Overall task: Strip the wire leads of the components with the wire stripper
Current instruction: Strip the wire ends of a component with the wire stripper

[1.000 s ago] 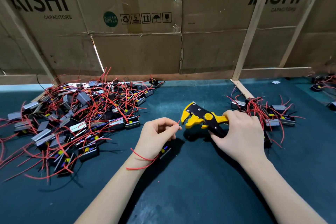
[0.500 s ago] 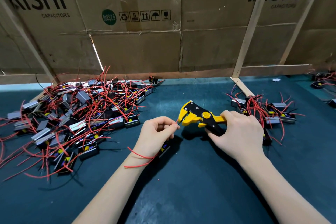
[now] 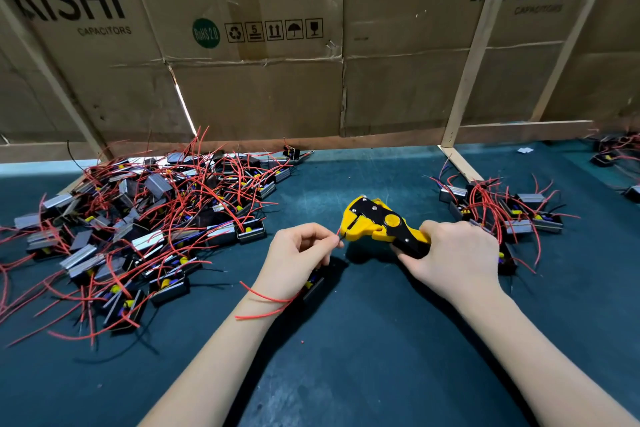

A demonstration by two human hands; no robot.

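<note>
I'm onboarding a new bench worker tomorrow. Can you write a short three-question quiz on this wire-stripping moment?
1. True or false: the right hand grips the yellow and black wire stripper by its handles.
2. Multiple choice: what does the left hand pinch at the stripper's nose? A) a red wire lead B) a blue cable C) a screwdriver
3. Fill in: the larger pile of components lies on the person's ____ side, the smaller pile on the other.

Key: 1 true; 2 A; 3 left.
</note>
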